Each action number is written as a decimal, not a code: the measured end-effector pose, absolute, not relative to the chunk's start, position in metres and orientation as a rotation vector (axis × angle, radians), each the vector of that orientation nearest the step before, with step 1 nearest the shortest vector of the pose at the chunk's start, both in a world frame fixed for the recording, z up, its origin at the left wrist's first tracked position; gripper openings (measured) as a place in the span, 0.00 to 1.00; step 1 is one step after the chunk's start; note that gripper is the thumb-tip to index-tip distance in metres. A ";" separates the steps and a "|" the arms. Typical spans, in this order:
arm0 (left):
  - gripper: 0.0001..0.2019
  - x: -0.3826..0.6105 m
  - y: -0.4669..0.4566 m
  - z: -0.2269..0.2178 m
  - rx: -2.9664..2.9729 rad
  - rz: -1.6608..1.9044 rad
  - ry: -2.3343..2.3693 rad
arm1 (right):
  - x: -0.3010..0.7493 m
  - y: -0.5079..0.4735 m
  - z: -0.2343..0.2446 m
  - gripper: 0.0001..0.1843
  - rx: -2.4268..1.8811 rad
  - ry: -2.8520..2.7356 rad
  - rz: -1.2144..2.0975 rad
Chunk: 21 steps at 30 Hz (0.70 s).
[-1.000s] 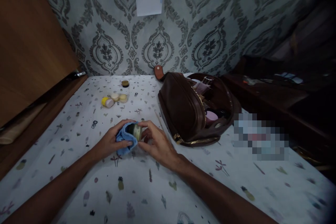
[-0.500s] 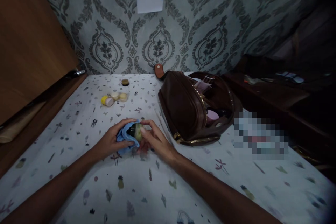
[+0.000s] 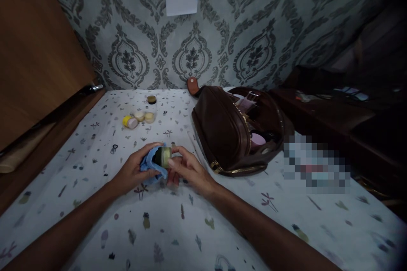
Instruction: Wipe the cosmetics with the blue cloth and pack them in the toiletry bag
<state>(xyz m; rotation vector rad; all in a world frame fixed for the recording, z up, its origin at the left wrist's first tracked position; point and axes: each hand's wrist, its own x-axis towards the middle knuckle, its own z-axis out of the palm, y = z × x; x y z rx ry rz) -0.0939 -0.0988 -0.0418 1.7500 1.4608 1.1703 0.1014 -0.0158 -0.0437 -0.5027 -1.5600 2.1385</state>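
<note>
My left hand (image 3: pixel 133 170) is closed round a crumpled blue cloth (image 3: pixel 149 167). Nestled in that cloth is a small jar (image 3: pixel 165 157), with a dark green part on the left and a pale green part on the right. The thumb and fingers of my right hand (image 3: pixel 188 167) grip the pale end of the jar. Some of my right fingertips are hidden or blurred underneath it. Both hands are held just above the patterned white cover (image 3: pixel 171 224), left of an open brown leather bag (image 3: pixel 219 123).
Small containers stand at the back left: a yellow-and-white one (image 3: pixel 129 122), two pale ones, and a dark-lidded jar (image 3: pixel 151 100). Cosmetics, including a pink round item (image 3: pixel 257 140), fill the bag. A blurred-out item (image 3: pixel 316 165) lies right. A wooden panel (image 3: pixel 41 51) borders the left.
The jar has turned slightly between my hands, and my right fingers have shifted a little on it. The bag and the small containers have stayed in place.
</note>
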 end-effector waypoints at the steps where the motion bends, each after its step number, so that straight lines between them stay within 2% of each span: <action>1: 0.30 -0.094 -0.099 -0.042 1.756 1.168 1.460 | 0.101 -0.016 -0.044 0.32 -0.502 -1.563 2.136; 21: 0.29 -0.091 -0.101 -0.040 1.781 1.084 1.717 | 0.097 -0.016 -0.056 0.28 -0.483 -1.421 2.277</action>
